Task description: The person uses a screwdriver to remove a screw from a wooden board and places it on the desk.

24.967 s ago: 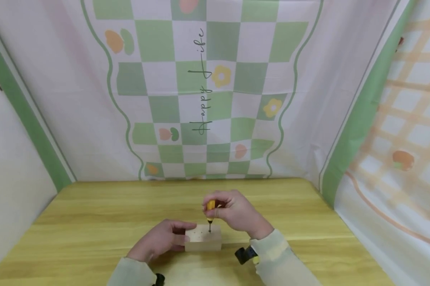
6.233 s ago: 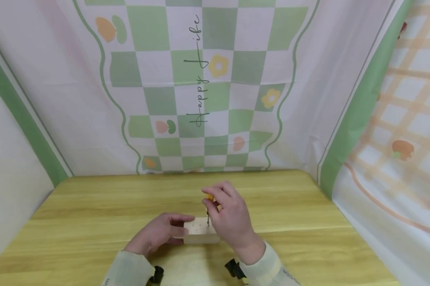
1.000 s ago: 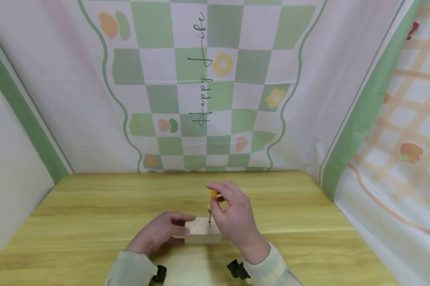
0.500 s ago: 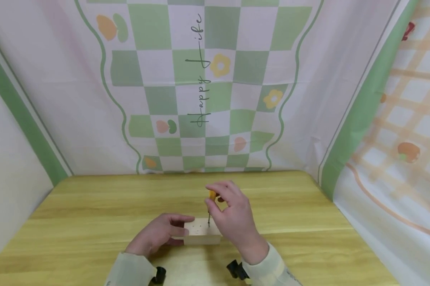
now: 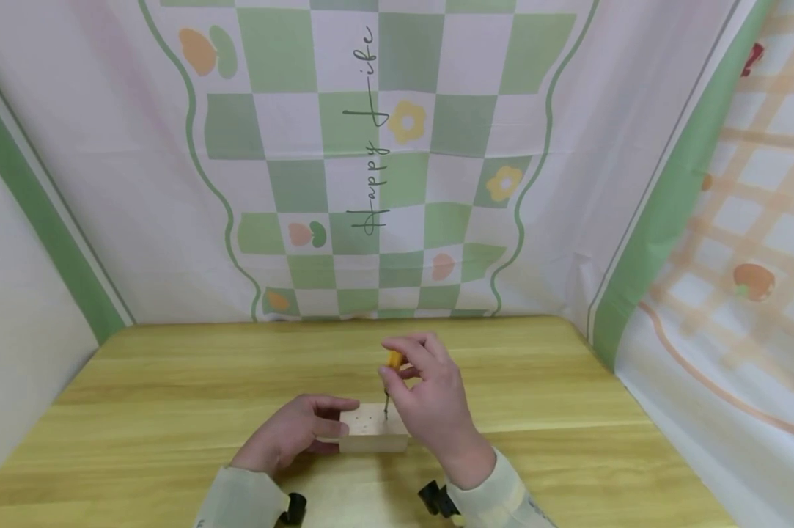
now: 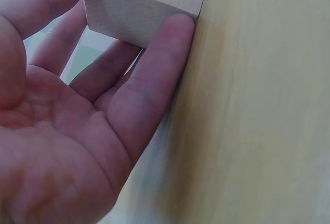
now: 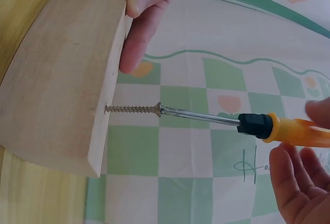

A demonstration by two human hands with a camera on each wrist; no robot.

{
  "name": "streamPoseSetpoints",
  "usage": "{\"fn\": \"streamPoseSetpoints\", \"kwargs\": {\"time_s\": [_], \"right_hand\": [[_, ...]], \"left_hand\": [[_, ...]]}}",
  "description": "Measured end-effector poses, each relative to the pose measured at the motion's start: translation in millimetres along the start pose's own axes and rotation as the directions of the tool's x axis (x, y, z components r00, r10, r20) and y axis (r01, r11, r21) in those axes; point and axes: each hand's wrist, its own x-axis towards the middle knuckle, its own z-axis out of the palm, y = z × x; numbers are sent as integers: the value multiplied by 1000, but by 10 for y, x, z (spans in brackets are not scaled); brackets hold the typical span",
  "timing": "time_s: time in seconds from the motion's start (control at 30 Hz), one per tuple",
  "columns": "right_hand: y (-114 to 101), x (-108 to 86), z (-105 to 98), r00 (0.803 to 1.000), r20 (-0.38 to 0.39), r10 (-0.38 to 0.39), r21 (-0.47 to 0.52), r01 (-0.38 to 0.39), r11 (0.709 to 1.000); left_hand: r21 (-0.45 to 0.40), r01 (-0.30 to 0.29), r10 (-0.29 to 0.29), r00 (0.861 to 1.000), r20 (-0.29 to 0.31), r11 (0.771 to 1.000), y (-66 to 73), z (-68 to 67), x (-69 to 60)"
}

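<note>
A pale wooden block (image 5: 373, 443) lies on the table in the head view, with several small dark holes in its top. My left hand (image 5: 291, 434) grips its left end, fingers on the far side and thumb on the near side. Above the block, my right hand (image 5: 436, 400) holds the yellow handle of a screwdriver (image 5: 394, 360) between thumb and fingers, the shaft pointing down. In the right wrist view a long threaded screw (image 7: 133, 109) stands in the block, most of its thread exposed. The screwdriver's tip meets the screw's head.
The wood-grain table (image 5: 172, 381) runs back to a hanging cloth (image 5: 291, 132) with green and white checks. More printed cloth (image 5: 746, 242) hangs on the right. Black wrist cameras (image 5: 294, 508) show below both sleeves.
Over the last second my right fingers shift slightly round the screwdriver handle. Compared with 25 seconds ago, my right hand sits more to the near side of the handle. The left hand keeps its grip.
</note>
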Motion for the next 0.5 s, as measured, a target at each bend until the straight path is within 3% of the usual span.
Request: {"fn": "streamPoseSetpoints", "kwargs": {"time_s": [0.27, 0.5], "right_hand": [[-8, 5, -7, 997, 34, 64, -5, -63, 998], [2, 7, -8, 997, 45, 70, -12, -70, 997]], "left_hand": [[-1, 5, -5, 1000, -6, 1000, -4, 12, 7], [11, 4, -4, 1000, -5, 1000, -3, 6, 6]]}}
